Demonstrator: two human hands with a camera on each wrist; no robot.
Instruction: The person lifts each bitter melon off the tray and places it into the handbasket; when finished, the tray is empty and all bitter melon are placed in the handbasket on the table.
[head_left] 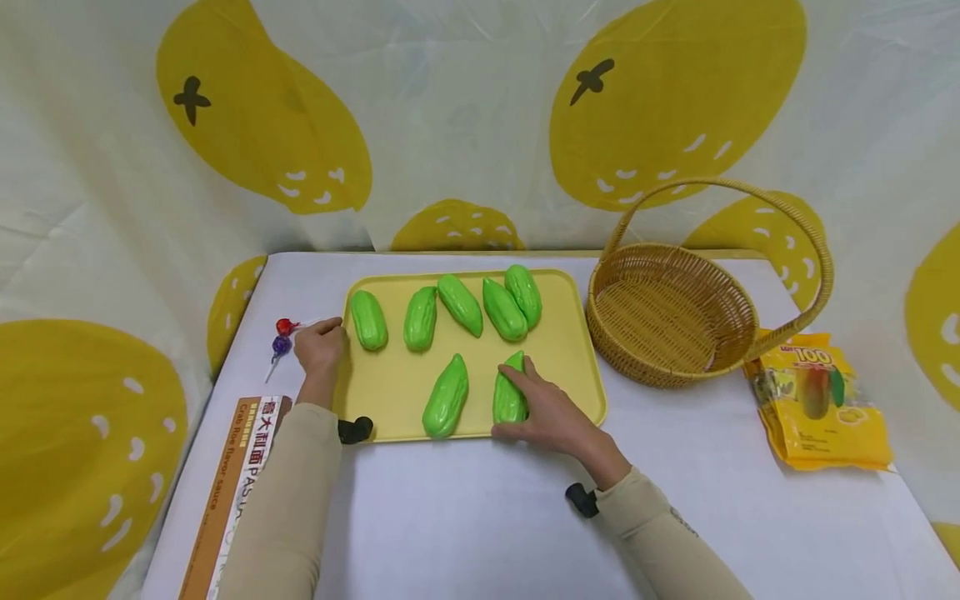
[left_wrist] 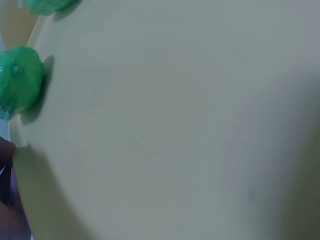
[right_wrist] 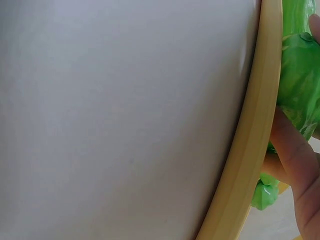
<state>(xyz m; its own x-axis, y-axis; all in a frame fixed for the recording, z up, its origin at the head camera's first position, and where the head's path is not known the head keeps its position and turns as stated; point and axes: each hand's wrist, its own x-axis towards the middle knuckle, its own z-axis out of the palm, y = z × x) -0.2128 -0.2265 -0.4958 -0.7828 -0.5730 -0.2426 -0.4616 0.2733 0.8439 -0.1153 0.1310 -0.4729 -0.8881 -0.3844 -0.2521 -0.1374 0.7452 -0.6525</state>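
A yellow tray (head_left: 390,379) holds several glossy green bitter melons, most of them along its far side. At the tray's near right, my right hand (head_left: 551,412) grips a bitter melon (head_left: 509,401), thumb at its near end and fingers along its right side. The right wrist view shows fingers (right_wrist: 300,167) against this bitter melon (right_wrist: 300,82). Another bitter melon (head_left: 446,398) lies to the left of it on the tray. My left hand (head_left: 320,346) holds the tray's left rim with curled fingers, near an upright-lying bitter melon (head_left: 369,320).
A wicker basket (head_left: 663,321) with a tall handle stands right of the tray. Beyond it lies a yellow snack bag (head_left: 821,408). Two lollipops, one red (head_left: 285,327) and one purple (head_left: 281,347), and a long pasta box (head_left: 232,492) are at the left.
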